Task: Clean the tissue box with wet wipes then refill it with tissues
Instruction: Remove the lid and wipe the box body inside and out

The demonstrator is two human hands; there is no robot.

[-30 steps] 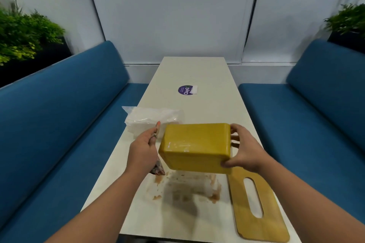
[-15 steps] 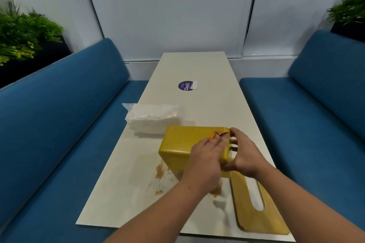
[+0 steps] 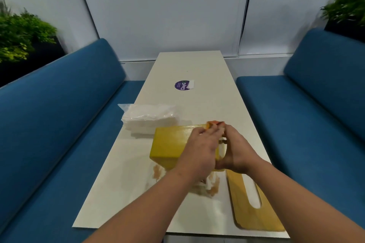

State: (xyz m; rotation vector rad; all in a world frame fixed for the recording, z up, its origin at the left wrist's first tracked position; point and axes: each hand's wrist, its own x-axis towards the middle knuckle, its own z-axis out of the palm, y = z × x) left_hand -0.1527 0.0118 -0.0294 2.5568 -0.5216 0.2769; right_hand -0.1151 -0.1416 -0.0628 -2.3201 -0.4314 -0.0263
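Above the table (image 3: 197, 69), tissue box (image 3: 169, 144) lies crosswise, bottom up.

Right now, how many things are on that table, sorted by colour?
Yellow: 2, the tissue box and its slotted lid
White: 1, the pack of tissues
Purple: 1, the round sticker
Total: 4

the right hand (image 3: 240, 151) grips the right end of the yellow tissue box (image 3: 170, 145), held above the table (image 3: 199, 69). the left hand (image 3: 199, 150) lies across the box's top, its fingertips (image 3: 212, 127) pressing an orange-stained wipe (image 3: 214, 123) at the far right corner. left of the fingers sits a pack of tissues (image 3: 148, 117); nearer than the right hand lies the wooden lid (image 3: 254, 203).
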